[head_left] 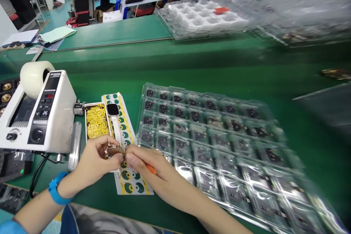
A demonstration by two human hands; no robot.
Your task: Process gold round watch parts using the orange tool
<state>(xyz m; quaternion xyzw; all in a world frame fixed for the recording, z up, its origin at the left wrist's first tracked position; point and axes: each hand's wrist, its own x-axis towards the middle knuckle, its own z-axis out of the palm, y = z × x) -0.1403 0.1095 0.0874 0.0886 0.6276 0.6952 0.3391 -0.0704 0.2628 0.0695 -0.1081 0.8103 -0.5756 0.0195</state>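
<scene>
Head-camera footage is filled by a green surface [115,73] over which two bare hands are brought together near the lower left. A small brownish part [114,150], too small and blurred for its kind to be told, is pinched between the fingers of the left hand [94,161]; those fingers are curled closed on it from the left and from below. The thumb and forefinger of the right hand [148,164] are pressed against the same part from the right, so that it is held at the meeting point of both sets of fingertips, raised just above the surface. An orange tool [150,169] is tucked under the right hand's fingers, only its tip being seen. A blue wristband [57,190] is worn on the left wrist.

Directly beneath the hands a printed sheet [128,179] with green and yellow marks is laid, and a smartwatch [113,110] is rested on its upper part. Just beside the sheet, on the left, a shallow tray of yellow rings [96,120] is placed. Further left a white tape dispenser [41,113] with a tape roll [34,76] is stood. To the right of the hands, a clear blister tray [219,146] with many small dark parts in its cells is spread out. More stacked trays [203,18] are seen at the far edge, blurred.
</scene>
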